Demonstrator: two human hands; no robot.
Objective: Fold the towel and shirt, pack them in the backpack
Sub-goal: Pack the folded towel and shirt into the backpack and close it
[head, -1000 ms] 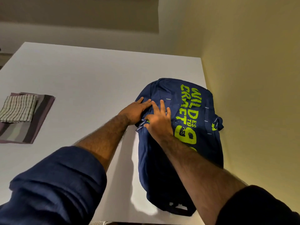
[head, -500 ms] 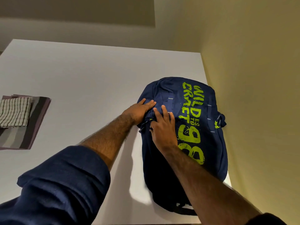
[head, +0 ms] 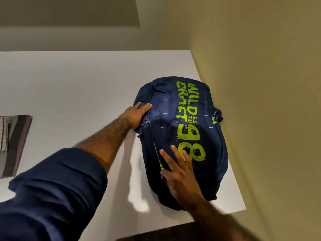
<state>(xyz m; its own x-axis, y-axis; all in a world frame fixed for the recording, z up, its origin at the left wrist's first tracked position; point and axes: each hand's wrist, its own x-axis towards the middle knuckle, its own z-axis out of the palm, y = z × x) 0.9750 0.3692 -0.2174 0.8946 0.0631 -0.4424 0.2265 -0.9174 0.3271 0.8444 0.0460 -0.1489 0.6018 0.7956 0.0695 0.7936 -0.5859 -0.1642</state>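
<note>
The navy backpack (head: 205, 140) with lime-green print lies flat on the white table (head: 78, 94), against the wall. My left hand (head: 137, 114) rests flat on the bag's upper left side, fingers together. My right hand (head: 178, 169) is lower on the bag, fingers spread over the fabric, thumb pinching the green zipper pull (head: 161, 166). A lime-green zipper line (head: 153, 143) runs between the two hands. At the left edge of the view a folded dark striped cloth (head: 17, 145) lies with a folded checked cloth (head: 3, 134) on top.
A yellowish wall (head: 260, 101) stands along the table's right edge, touching the backpack. The table's near edge (head: 156, 230) is just beyond my right forearm. White tabletop stretches between the bag and the folded cloths.
My right hand has slid from beside my left hand down the bag's side toward me, taking the zipper pull along and baring the green zipper line. The left hand stayed in place.
</note>
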